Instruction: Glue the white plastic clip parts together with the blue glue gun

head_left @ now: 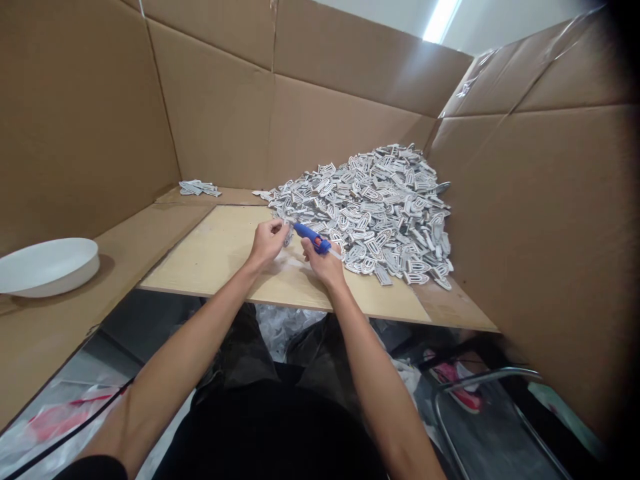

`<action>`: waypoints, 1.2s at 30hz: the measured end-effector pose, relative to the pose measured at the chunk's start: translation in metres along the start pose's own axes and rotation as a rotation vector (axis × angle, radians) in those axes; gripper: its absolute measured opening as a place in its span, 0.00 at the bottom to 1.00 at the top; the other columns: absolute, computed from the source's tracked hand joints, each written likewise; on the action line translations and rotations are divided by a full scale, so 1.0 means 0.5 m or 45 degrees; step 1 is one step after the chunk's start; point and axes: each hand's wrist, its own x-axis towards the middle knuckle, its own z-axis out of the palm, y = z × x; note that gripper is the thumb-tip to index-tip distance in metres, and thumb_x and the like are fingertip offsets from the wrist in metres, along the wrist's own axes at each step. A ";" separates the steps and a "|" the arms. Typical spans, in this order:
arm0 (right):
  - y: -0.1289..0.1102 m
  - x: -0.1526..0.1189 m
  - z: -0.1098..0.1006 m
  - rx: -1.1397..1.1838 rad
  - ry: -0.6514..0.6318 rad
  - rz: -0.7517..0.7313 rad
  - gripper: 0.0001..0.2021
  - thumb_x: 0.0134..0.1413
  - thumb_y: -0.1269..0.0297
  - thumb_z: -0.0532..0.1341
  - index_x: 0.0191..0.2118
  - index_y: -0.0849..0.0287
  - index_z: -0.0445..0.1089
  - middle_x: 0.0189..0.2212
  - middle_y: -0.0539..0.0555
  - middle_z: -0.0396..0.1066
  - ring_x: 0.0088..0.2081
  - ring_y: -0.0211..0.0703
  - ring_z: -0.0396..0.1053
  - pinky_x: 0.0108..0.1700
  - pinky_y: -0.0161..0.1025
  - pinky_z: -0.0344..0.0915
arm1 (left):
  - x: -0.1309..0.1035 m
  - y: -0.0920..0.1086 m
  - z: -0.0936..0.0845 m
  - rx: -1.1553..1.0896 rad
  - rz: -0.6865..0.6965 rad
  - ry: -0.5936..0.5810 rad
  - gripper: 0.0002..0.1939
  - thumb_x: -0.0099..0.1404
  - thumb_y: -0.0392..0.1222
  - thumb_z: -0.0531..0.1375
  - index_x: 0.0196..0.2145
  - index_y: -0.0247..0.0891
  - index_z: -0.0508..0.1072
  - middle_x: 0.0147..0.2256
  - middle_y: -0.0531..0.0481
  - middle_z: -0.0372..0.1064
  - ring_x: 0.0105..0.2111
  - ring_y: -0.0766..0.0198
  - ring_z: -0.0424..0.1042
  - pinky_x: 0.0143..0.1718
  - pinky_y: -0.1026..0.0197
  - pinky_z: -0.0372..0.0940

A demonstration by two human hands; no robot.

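My left hand [269, 241] pinches a small grey-white piece [288, 235] over the pale board. Wrapped in my right hand [324, 259] is a blue glue gun [313, 237], its nozzle pointing left at that piece, with a pale stick coming out of its rear. Whether the nozzle touches the piece is too small to tell. Just behind and right of my hands rises a large heap of similar grey-white pieces [370, 207]. A few flat pieces [199, 188] lie apart at the back left.
A white bowl [50, 267] stands on the cardboard at the left. Tall cardboard walls [350, 120] enclose the back and sides of the board [200, 257]. Below the right edge are a metal-framed chair [480, 380] and a pink shoe [465, 397].
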 end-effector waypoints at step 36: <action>0.004 -0.004 0.016 -0.694 0.225 -0.411 0.17 0.76 0.51 0.55 0.40 0.58 0.71 0.40 0.61 0.73 0.41 0.51 0.72 0.43 0.40 0.63 | 0.002 -0.001 -0.015 0.144 0.045 -0.104 0.22 0.64 0.48 0.65 0.18 0.39 0.62 0.20 0.54 0.55 0.23 0.67 0.55 0.26 0.61 0.48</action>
